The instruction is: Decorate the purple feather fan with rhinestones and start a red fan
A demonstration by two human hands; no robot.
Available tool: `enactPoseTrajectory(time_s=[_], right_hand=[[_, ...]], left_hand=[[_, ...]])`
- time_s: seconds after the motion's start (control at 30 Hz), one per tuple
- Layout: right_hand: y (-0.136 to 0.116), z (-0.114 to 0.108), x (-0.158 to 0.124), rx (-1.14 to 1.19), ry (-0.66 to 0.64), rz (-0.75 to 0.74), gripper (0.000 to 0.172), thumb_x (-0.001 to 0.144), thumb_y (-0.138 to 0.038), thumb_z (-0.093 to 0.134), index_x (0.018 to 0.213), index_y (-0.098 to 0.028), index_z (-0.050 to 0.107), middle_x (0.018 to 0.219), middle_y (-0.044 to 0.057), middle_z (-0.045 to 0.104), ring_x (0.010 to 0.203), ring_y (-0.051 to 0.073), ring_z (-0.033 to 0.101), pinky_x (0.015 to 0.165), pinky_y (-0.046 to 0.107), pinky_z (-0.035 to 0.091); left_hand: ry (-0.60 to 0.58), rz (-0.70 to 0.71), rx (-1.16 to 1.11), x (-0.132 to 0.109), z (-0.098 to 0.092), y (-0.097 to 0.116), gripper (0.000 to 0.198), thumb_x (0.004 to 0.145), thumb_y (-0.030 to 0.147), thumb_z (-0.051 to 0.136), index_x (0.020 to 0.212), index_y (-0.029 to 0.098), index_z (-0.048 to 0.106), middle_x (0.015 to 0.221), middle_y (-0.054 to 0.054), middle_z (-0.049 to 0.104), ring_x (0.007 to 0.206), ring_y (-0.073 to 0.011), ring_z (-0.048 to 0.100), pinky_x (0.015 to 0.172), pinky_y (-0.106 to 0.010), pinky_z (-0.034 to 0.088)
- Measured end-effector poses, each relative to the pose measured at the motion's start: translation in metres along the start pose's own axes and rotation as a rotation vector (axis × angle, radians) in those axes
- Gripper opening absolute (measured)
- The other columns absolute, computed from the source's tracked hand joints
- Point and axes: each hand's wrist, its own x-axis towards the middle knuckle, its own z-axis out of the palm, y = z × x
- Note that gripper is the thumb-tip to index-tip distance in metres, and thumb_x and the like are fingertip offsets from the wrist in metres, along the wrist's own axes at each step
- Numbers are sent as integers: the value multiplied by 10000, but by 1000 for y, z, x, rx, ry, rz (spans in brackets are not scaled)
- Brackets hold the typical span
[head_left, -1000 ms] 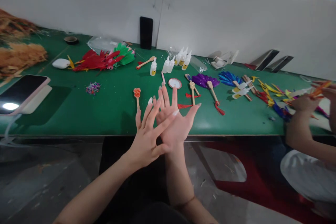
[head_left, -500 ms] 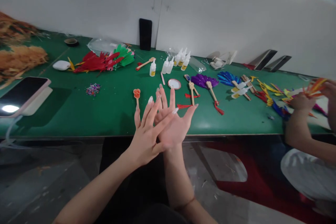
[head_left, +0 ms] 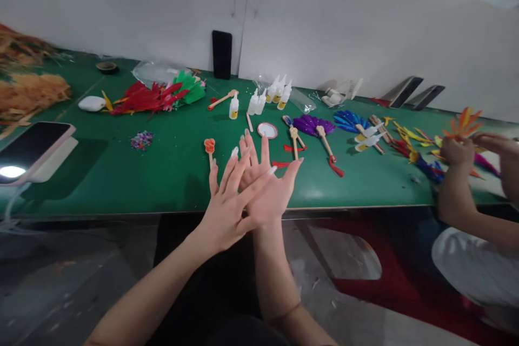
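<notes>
My left hand (head_left: 229, 211) lies across the palm of my right hand (head_left: 270, 194), back upward and fingers spread. The right palm faces up, its fingers stretched out and partly covered by the left ones. Neither hand shows anything in it. Just beyond the left fingers lies a wooden stick with an orange flower-shaped head (head_left: 210, 146). A small white dish with a red rim (head_left: 267, 130) sits past the right fingertips. To the right are a wooden handle with a red tassel (head_left: 294, 143) and a purple feather fan (head_left: 314, 125).
Several glue bottles (head_left: 279, 92) stand at the back, near an upright black phone (head_left: 222, 54). Red feathers (head_left: 141, 100) and a heap of small beads (head_left: 141, 140) lie left. A phone on a white block (head_left: 36, 146) is nearer. At right, a co-worker's hands (head_left: 458, 151) hold orange feathers (head_left: 465, 123).
My hands stay laid together, almost unmoved. The view has shifted slightly. The co-worker's orange feathers are now held more upright and spread out.
</notes>
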Motion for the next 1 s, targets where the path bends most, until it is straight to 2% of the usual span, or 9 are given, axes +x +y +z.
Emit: enactPoseTrajectory(time_s=[0.13, 0.2, 0.33, 0.43, 0.6, 0.7, 0.87, 0.93, 1.0], right_hand=[[-10, -4, 7, -8, 18, -54, 757, 815, -748, 284, 1375, -256, 416, 1464, 50, 440, 1360, 158, 390, 1156, 452, 192], [-10, -7, 8, -1, 22, -35, 767, 808, -753, 293, 1383, -257, 398, 1464, 50, 440, 1351, 158, 405, 1156, 448, 188], [0, -8, 4, 13, 27, 10, 745, 806, -756, 301, 1376, -287, 405, 1453, 46, 452, 1362, 179, 389, 1140, 499, 204], [3, -6, 0, 16, 14, 55, 740, 801, -761, 311, 1362, -293, 426, 1448, 53, 456, 1367, 207, 381, 1114, 546, 238], [-8, -3, 2, -2, 29, -13, 743, 810, -749, 308, 1371, -274, 417, 1454, 51, 447, 1359, 180, 393, 1137, 488, 219], [-11, -3, 2, -25, 27, -44, 741, 809, -749, 303, 1371, -280, 418, 1444, 44, 461, 1355, 167, 399, 1139, 471, 219], [-3, -2, -6, -31, -5, 11, 704, 812, -740, 306, 1352, -309, 440, 1454, 36, 451, 1376, 193, 365, 1140, 532, 178], [-3, -3, -8, -22, -17, 53, 684, 823, -728, 300, 1351, -317, 442, 1464, 34, 439, 1377, 202, 364, 1136, 552, 173], [-7, -4, -7, -19, -16, 39, 671, 838, -711, 285, 1358, -313, 432, 1468, 33, 435, 1375, 195, 370, 1139, 550, 167]], left_hand=[[-28, 31, 1, -25, 5, 0, 758, 853, 711, 112, 1453, 310, 345, 1599, -39, -31, 1450, -343, 16, 1132, -520, -102], [-15, 31, 18, -29, 5, -3, 744, 853, 713, 123, 1450, 327, 344, 1599, -33, -49, 1446, -359, 28, 1127, -540, -96], [88, 25, 84, -8, 2, -12, 712, 864, 704, 147, 1427, 341, 389, 1599, -49, -22, 1434, -393, 73, 1110, -588, -84], [75, 25, 57, 6, 1, -13, 750, 862, 704, 108, 1445, 309, 365, 1598, -69, -15, 1440, -389, 39, 1113, -585, -81], [-46, 67, -37, -18, 3, -3, 773, 838, 728, 95, 1470, 330, 294, 1598, -37, -57, 1449, -360, 0, 1128, -544, -88], [-15, 52, -4, -31, 3, -1, 752, 835, 731, 100, 1455, 363, 318, 1597, -18, -76, 1445, -365, 16, 1117, -546, -116], [97, 6, 50, -12, 3, -4, 765, 845, 723, 103, 1430, 322, 392, 1590, -73, 73, 1424, -390, 117, 1113, -577, -82], [83, -1, 20, -5, 4, -3, 790, 840, 728, 95, 1429, 299, 401, 1584, -89, 98, 1427, -392, 109, 1116, -582, -66], [40, 25, -12, -7, 5, 0, 783, 837, 733, 111, 1439, 308, 377, 1593, -73, 50, 1435, -392, 73, 1117, -583, -78]])
